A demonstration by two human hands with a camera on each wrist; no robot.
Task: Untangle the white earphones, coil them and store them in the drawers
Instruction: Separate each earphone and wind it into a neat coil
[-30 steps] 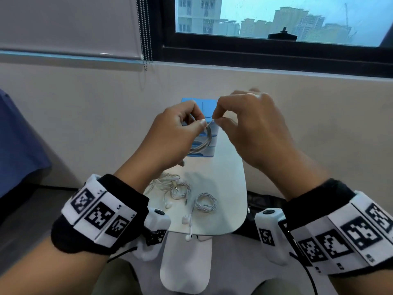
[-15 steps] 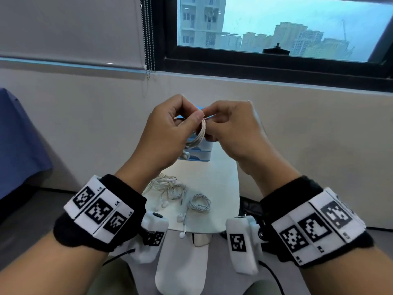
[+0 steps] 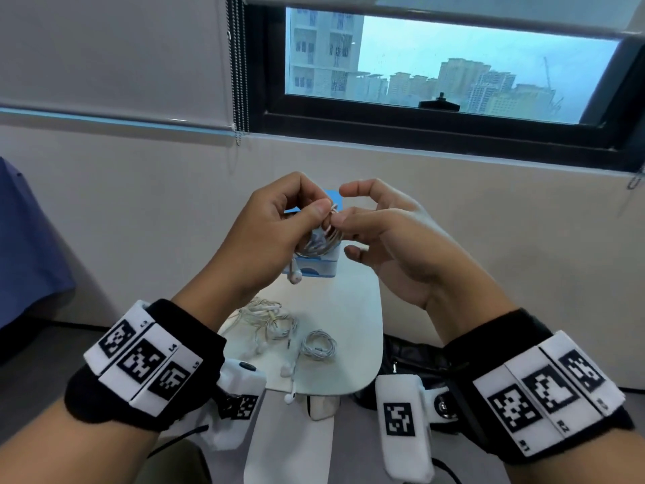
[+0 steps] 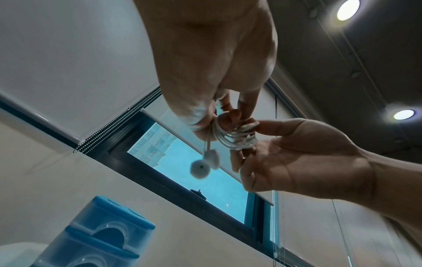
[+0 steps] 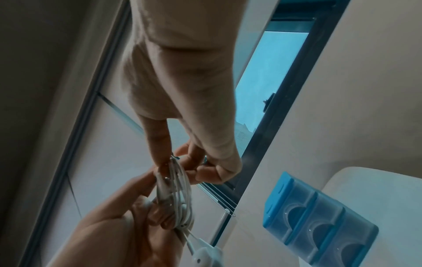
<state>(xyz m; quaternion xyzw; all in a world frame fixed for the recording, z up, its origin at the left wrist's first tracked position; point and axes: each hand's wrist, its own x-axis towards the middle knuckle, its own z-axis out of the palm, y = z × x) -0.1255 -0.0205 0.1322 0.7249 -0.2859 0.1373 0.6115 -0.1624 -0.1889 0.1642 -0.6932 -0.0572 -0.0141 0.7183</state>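
Observation:
My left hand (image 3: 314, 213) holds a coil of white earphones (image 3: 323, 239) wound round its fingers, up in the air in front of the blue drawers (image 3: 316, 271). The two earbuds (image 4: 204, 163) dangle below that hand. My right hand (image 3: 343, 227) meets the coil from the right. Its thumb and a finger pinch the cable end at the coil's top (image 5: 172, 160), and its index finger is lifted clear. The drawers (image 5: 319, 207) stand at the far end of the white table (image 3: 352, 309); their fronts look closed.
On the table lie a tangled heap of white earphones (image 3: 265, 317) and a separate coiled set (image 3: 319, 345) whose earbuds (image 3: 289, 370) reach the near edge. A dark bag (image 3: 412, 365) sits on the floor to the right. The wall and window are straight ahead.
Both hands have risen with the coil. My right hand has turned palm up and lifted its index finger. The earbuds now hang free below my left hand.

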